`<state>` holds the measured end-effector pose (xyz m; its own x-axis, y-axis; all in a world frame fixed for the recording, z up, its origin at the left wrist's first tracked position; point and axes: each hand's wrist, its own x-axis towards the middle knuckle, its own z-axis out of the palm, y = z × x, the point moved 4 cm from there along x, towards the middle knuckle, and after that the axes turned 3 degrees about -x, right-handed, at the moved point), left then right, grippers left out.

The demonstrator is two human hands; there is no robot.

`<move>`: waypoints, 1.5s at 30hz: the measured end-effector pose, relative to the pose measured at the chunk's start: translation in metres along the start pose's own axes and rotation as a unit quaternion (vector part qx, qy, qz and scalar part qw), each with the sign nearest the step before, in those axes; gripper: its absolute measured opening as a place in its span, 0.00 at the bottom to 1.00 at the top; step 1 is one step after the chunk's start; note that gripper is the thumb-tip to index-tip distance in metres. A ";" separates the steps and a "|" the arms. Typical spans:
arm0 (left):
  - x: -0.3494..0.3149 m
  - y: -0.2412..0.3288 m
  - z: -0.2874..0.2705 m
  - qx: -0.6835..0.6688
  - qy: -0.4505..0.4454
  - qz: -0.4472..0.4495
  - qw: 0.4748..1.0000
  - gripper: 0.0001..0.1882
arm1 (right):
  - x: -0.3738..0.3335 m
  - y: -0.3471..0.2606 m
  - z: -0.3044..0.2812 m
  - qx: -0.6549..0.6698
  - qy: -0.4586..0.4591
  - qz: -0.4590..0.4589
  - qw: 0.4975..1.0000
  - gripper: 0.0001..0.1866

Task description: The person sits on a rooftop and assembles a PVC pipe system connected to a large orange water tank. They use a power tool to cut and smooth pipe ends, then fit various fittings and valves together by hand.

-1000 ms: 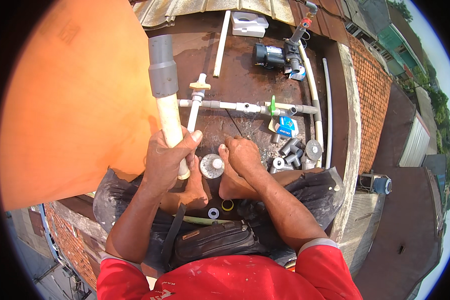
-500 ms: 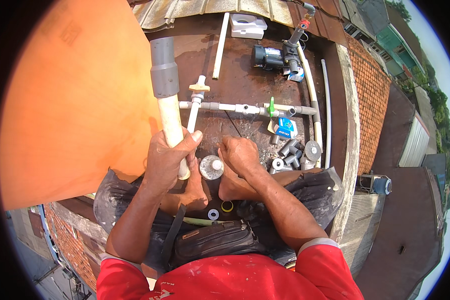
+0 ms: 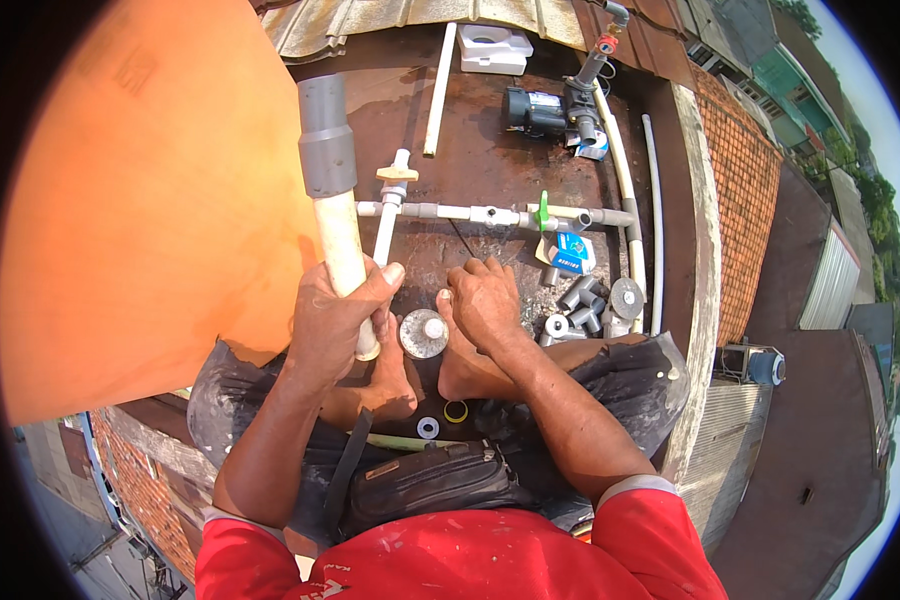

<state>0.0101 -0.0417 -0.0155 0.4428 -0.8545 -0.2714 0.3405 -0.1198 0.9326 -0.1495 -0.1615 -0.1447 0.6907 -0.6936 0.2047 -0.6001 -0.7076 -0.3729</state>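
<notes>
Right now the two hands are doing different things. The left hand (image 3: 346,305) is wrapped firmly round a cream pipe (image 3: 339,245), thumb across its front, with a grey stepped socket (image 3: 326,140) on the upper end. That pipe slants slightly left above the grip, in front of a big orange surface (image 3: 150,210); its lower end pokes out below the fist, near the left foot (image 3: 394,385).

The right hand (image 3: 487,300) is back uppermost by the right foot (image 3: 457,365), its fingers loosely bent — whether anything sits under the palm, I cannot tell. Between the feet stands a speckled round container (image 3: 422,337) with a pale knob on top.

Beyond the hands, a cream-handled valve (image 3: 398,174) and a green handle (image 3: 544,210) sit along the white and grey pipework (image 3: 454,212). A blue box (image 3: 573,253) lies near loose grey fittings (image 3: 577,293) on the brown floor (image 3: 380,105) — further off is a black pump (image 3: 537,112). A white ring (image 3: 427,428) and a yellow ring (image 3: 456,411) lie near the dark bag (image 3: 425,490).
</notes>
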 end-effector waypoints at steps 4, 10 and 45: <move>-0.001 0.002 0.001 0.008 0.005 -0.001 1.000 0.12 | -0.001 -0.002 0.003 0.001 -0.102 0.016 0.995 0.13; -0.001 0.002 0.001 0.005 -0.011 -0.002 1.000 0.13 | -0.006 0.000 0.006 -0.010 -0.028 -0.013 0.999 0.17; 0.001 -0.001 0.005 0.019 -0.005 0.004 1.000 0.13 | -0.008 0.001 0.017 -0.024 -0.130 0.007 0.991 0.22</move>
<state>0.0057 -0.0447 -0.0157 0.4360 -0.8609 -0.2622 0.3062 -0.1320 0.9428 -0.1486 -0.1543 -0.1625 0.7591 -0.6496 -0.0432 -0.6248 -0.7083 -0.3284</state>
